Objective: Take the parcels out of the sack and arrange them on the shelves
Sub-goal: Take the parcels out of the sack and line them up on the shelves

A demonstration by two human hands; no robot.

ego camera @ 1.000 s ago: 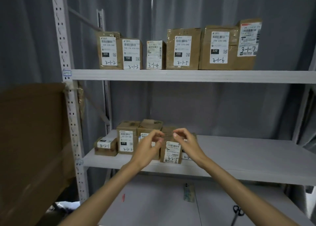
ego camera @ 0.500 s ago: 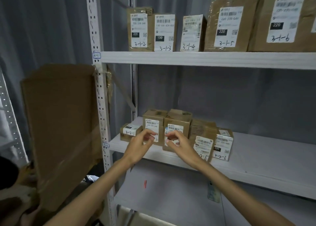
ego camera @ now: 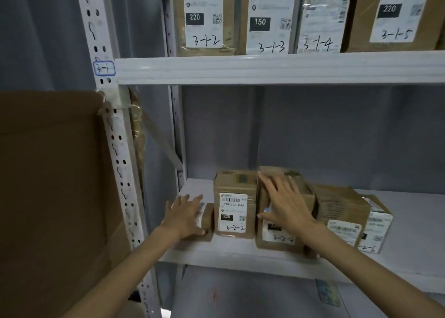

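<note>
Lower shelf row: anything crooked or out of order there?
Parcel 3-2-4 sits directly beside parcel 3-2-2 with no 3-2-3 label visible between them. It also stands slightly forward of it.

brown labelled parcels [ego camera: 234,203], upright, middle shelf [ego camera: 240,255]

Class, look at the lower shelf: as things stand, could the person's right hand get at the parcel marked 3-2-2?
Probably yes. The right hand lies flat on the neighbouring parcel, right beside the parcel marked 3-2-2. That parcel's front and top are uncovered, and the left hand rests on the small parcel on its other side.

Parcel [ego camera: 234,204] label "3-2-2"; post tag [ego camera: 104,68] "3-1"
</note>
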